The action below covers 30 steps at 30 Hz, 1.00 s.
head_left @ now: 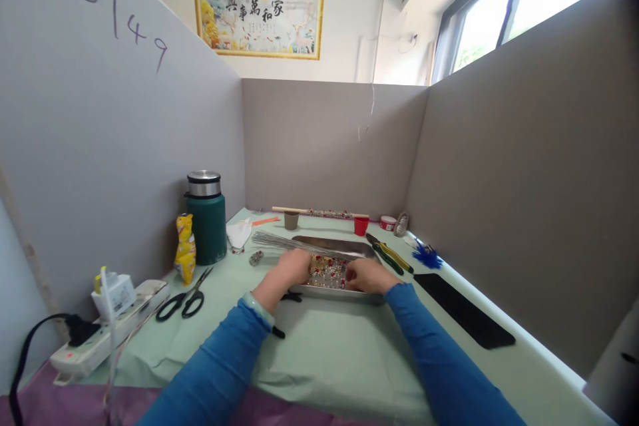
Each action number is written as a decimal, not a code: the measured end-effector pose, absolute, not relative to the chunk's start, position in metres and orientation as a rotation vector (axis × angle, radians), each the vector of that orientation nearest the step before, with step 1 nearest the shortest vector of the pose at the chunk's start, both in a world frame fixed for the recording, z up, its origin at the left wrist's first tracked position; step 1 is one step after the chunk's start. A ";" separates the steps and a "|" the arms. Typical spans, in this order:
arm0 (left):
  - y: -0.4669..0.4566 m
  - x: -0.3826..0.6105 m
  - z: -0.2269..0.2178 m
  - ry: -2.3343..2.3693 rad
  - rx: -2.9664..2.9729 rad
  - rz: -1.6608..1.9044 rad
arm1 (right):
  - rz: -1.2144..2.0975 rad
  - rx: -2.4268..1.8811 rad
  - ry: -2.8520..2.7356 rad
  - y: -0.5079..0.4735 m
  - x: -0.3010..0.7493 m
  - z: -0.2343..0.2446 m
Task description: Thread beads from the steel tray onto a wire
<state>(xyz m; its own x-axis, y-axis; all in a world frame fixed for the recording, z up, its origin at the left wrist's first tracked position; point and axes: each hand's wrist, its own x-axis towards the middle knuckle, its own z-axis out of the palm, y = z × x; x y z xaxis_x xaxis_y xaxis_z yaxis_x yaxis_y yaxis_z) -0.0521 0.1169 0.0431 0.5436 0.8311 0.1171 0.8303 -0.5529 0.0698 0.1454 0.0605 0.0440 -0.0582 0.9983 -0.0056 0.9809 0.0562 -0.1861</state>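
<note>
A metal tray point(319, 291) holds many small beads point(327, 271) in gold, red and clear tones. My left hand point(296, 267) is at the tray's left end, its fingers curled and mostly turned from view. A bundle of thin silver wires point(272, 241) lies across the tray just beyond it. Over the beads at the right end is my right hand point(368, 275), thumb and fingers drawn together in a pinch. Anything between the fingertips of either hand is too small or hidden to make out. A second metal tray point(344, 246) sits behind the wires.
Pliers point(392, 256) and a black strip point(464, 309) lie right; scissors point(184, 299), a green flask point(207, 226), a yellow packet point(185, 249) and a power strip point(110, 329) stand left. Behind are a red cup point(361, 226) and a grey-brown cup point(291, 220). Partitions enclose the table.
</note>
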 end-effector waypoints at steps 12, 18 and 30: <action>0.121 -0.045 0.035 1.318 2.753 0.245 | 0.198 -2.062 -2.198 0.070 0.145 0.041; 0.129 -0.048 0.035 1.331 2.619 0.568 | 0.209 -1.734 -2.369 0.081 0.115 0.046; 0.142 -0.066 0.040 1.343 2.173 0.913 | 0.399 -1.713 -2.552 0.090 0.121 0.054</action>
